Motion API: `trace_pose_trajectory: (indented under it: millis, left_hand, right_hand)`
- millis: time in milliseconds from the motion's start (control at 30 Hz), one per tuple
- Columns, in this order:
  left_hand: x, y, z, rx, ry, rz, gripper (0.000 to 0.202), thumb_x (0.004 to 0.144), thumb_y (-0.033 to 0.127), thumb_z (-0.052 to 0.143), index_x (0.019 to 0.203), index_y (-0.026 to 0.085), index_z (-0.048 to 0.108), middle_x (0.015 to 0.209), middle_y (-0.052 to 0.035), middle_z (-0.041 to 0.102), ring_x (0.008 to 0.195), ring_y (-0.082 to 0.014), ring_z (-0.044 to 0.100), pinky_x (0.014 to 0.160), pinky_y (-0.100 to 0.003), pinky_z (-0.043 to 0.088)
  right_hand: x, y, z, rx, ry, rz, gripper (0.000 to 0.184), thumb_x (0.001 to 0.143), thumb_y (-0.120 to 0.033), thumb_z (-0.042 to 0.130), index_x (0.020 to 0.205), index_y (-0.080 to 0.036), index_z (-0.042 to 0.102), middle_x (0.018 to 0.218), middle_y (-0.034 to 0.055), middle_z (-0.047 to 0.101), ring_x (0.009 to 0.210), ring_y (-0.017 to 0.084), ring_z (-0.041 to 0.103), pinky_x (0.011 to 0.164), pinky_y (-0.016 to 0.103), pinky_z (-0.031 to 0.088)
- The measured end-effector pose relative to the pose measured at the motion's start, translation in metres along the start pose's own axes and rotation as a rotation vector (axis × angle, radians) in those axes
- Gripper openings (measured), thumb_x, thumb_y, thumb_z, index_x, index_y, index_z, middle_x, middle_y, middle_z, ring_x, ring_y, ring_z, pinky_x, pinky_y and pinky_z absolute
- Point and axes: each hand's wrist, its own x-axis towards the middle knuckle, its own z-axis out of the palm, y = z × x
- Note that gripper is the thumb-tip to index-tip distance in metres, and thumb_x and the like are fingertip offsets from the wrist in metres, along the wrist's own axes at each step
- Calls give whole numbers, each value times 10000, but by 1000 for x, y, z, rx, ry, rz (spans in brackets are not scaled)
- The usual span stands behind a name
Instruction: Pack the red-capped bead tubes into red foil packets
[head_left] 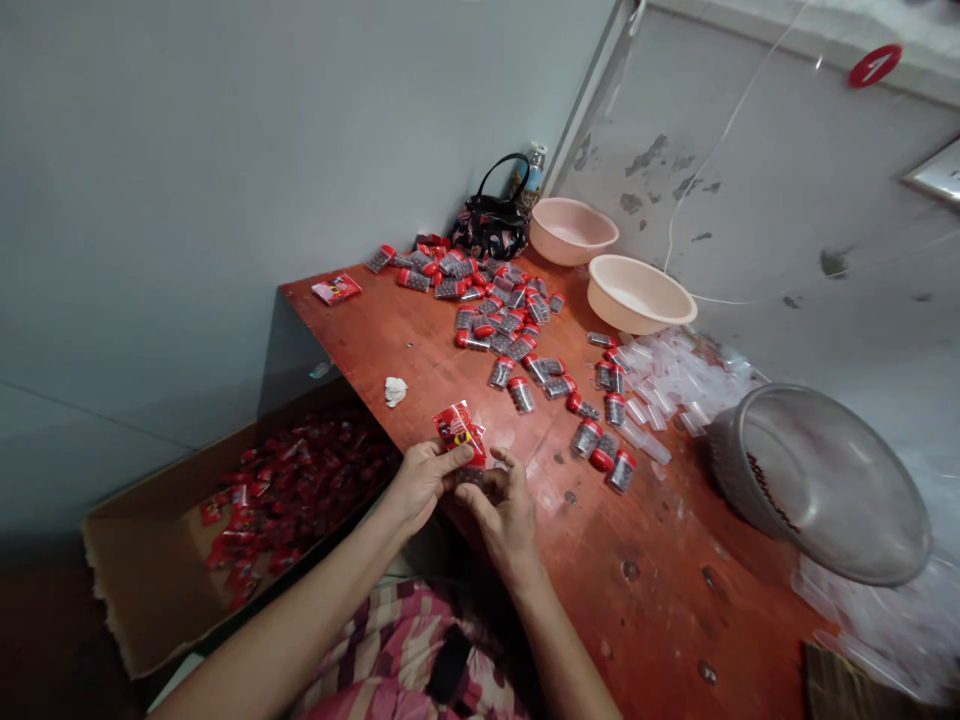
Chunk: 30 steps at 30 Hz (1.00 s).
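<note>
Above the front edge of the table, my two hands meet around a small clear jar (471,477) of dark pellets, partly hidden by my fingers. My left hand (424,485) is closed, its thumb pressing on a red printed card (454,425) that stands up over the jar. My right hand (510,515) curls about the jar's near side, thumb and fingers on it. Many similar red-capped jars (520,395) lie scattered on the table beyond. In a cardboard box (142,560) at lower left is a heap of red printed packs (300,470).
The orange table (637,600) bears two pale basins (637,300), a black handbag (491,225), a bottle (534,170), a crumpled white tissue (395,390) and a red card pack (336,289). At right stand a large grey bowl (832,480) and piles of clear tubes (667,375).
</note>
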Motion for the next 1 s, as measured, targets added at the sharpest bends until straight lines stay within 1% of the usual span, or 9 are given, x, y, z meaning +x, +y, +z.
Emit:
trace_pose_trajectory:
  millis: [133, 267, 333, 400, 500, 600, 700, 833, 1000]
  left_hand:
    - [0, 2, -5, 112, -32, -42, 205, 589, 227, 716, 725, 80, 671, 651, -85, 668, 564, -160, 603, 546, -253, 464]
    - [1, 12, -9, 305, -166, -110, 203, 619, 240, 694, 724, 67, 681, 682, -115, 679, 588, -182, 612, 578, -277, 468]
    - [2, 13, -9, 331, -190, -120, 190, 620, 233, 694, 707, 65, 679, 668, -109, 674, 575, -172, 604, 577, -273, 466]
    - [2, 10, -8, 290, -155, -94, 178, 622, 231, 693, 692, 68, 673, 641, -90, 662, 557, -156, 592, 565, -261, 463]
    - [2, 2, -7, 139, -22, -15, 173, 631, 238, 689, 685, 76, 660, 638, -74, 654, 567, -149, 590, 583, -269, 474]
    - [2, -4, -8, -13, 71, 7, 162, 629, 226, 694, 686, 82, 649, 661, -76, 662, 581, -146, 594, 608, -277, 484]
    - [-1, -6, -8, -84, 65, -31, 153, 630, 209, 697, 692, 78, 648, 686, -87, 668, 610, -142, 600, 633, -267, 482]
    - [-8, -5, -6, -65, 61, -11, 167, 628, 212, 700, 707, 73, 652, 690, -81, 664, 616, -140, 596, 624, -262, 475]
    - [-16, 0, 0, -118, 77, 72, 196, 668, 285, 666, 707, 94, 649, 642, -56, 649, 564, -132, 577, 580, -257, 456]
  right_hand:
    - [6, 1, -7, 78, -65, 7, 528, 721, -229, 627, 1179, -219, 365, 680, -26, 602, 596, 143, 567, 572, 258, 449]
    - [18, -3, -20, 249, -335, 120, 589, 704, -229, 645, 1213, -240, 348, 644, -39, 599, 531, 134, 561, 480, 230, 437]
    - [22, -4, -22, 276, -369, 134, 614, 688, -225, 658, 1220, -247, 351, 633, -47, 599, 524, 134, 562, 471, 228, 440]
    - [22, -2, -20, 276, -271, 125, 604, 669, -220, 673, 1194, -243, 377, 615, -56, 593, 529, 134, 566, 498, 238, 456]
    - [15, 4, -12, 329, -87, 132, 447, 676, -232, 665, 1071, -227, 455, 686, -33, 617, 599, 139, 592, 574, 260, 481]
    - [5, 9, -8, 367, -52, 172, 226, 703, -245, 636, 900, -198, 534, 745, -7, 617, 647, 135, 589, 604, 253, 477]
    - [0, 10, -6, 401, -26, 202, 143, 706, -237, 633, 814, -187, 555, 675, -23, 589, 593, 119, 560, 578, 239, 458]
    - [-2, 9, 0, 510, 26, 244, 160, 677, -210, 658, 785, -186, 543, 628, -41, 566, 534, 103, 537, 537, 227, 439]
    - [-9, -2, 6, 406, 90, 231, 128, 701, -231, 645, 770, -173, 555, 613, -28, 572, 515, 103, 525, 512, 226, 426]
